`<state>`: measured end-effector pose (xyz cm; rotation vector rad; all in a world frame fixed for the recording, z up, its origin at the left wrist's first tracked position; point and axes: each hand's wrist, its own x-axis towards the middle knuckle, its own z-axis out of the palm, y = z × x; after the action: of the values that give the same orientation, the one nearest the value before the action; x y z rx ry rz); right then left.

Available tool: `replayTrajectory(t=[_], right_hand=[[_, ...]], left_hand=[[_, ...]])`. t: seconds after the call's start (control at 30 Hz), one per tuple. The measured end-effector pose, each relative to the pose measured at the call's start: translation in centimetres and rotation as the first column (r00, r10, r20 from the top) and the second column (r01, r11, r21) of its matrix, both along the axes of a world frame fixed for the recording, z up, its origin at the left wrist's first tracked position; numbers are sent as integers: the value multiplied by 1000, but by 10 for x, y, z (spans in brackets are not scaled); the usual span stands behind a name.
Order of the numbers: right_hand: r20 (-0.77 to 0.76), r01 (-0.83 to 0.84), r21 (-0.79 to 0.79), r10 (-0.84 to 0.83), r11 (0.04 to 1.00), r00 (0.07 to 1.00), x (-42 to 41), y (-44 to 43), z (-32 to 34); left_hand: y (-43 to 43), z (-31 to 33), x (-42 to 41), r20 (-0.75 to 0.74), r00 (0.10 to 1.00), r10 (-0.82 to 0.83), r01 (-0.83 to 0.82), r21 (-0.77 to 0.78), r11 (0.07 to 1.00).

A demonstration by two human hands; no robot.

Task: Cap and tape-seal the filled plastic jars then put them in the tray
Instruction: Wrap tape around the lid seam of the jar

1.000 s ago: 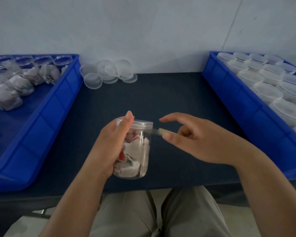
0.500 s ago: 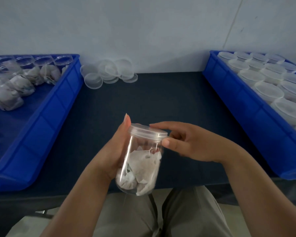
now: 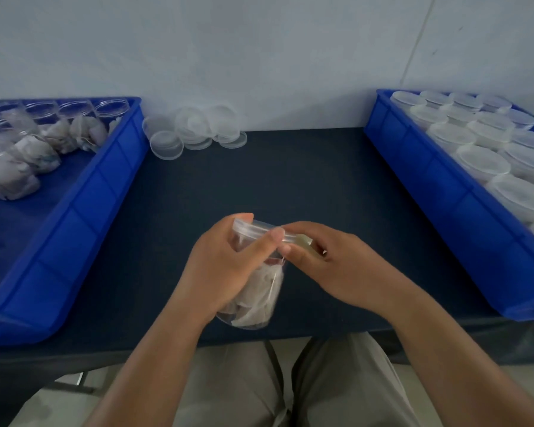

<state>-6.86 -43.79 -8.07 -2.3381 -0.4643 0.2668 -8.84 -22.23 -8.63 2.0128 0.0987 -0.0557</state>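
Clear plastic, packed with white sachets, the jar [image 3: 253, 291] is held tilted just above the near edge of the dark table [image 3: 290, 180], its lid [image 3: 259, 231] already on. The left hand [image 3: 225, 269] is wrapped around the jar's body, thumb up against the lid rim, probably to steady it. The right hand [image 3: 330, 266] is closed in a narrow pinch at the rim's other side, seemingly pressing a short strip of tape [image 3: 302, 241] across the seam, though blur hides the strip's edges. To the jar's right, the blue tray [image 3: 429, 192] already holds rows of capped jars, so this one likely goes there. To the jar's left, another tray [image 3: 99, 192] keeps open filled jars, with spare lids [image 3: 198, 131] beyond the jar by the wall.
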Motion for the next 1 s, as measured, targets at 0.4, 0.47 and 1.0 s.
replayTrajectory(t=[0.4,0.47,1.0], right_hand=[[-58,-94,-11,93,996,994,9,-19,29],[-89,-121,1,121,993,989,12,-21,28],[-222,-276,204,319,939,921,18,-19,16]], left_hand=[[13,3,0,-216,958,-187,-2,-660,752],[17,1,0,-201,951,-236,18,-723,690],[22,-3,4,-72,970,-234,161,-530,832]])
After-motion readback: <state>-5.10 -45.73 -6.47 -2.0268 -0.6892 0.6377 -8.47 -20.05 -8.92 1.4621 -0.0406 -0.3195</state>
